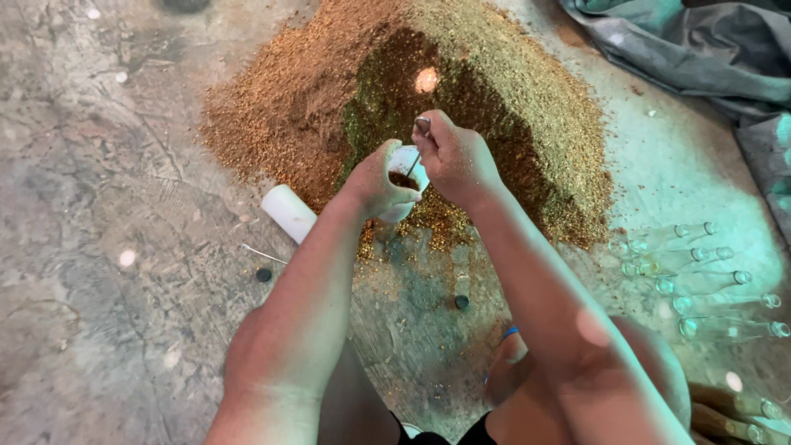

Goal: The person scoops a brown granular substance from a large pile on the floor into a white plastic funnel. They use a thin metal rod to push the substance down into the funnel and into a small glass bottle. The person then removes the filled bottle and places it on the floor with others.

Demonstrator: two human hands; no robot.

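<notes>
Cup (406, 161), white, holds brown grain; left hand (375, 183) fingers wrap it; right hand (456, 156) fingers grip spoon (420, 136).

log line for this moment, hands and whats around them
left hand: holds small white cup | right hand: holds thin metal spoon in cup | behind: brown-green granular heap | right: clear glass bottles lying on floor

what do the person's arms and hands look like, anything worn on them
Both arms are bare from the bottom of the picture down to the hands: no sleeves, gloves, watch or rings show. The left hand and right hand are dusted with fine golden-brown grit that glints in the light.
</notes>
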